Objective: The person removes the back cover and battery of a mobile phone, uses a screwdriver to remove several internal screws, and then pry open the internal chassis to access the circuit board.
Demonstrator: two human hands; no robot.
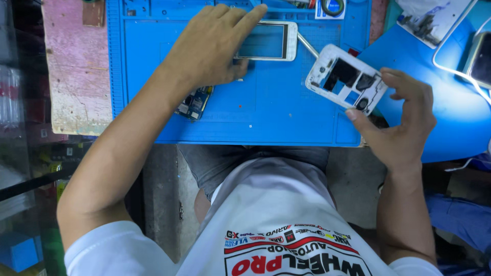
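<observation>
On the blue repair mat point(266, 117), left hand point(215, 46) presses flat on the white phone front panel point(268, 41); right hand point(401, 122) pinches the white phone rear frame point(347, 82), mid-disassembly; next calls for steady separating.

Screen point(266, 41) left of frame point(346, 79) — both on mat point(286, 115).

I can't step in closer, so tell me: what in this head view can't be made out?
- Circuit board: mostly covered by the left forearm.
- Phone screen panel: its left end hidden under the left hand.
- Metal tool: its ends hidden behind the panel and the white phone frame.
- Tape roll: cut by the top edge.
</observation>
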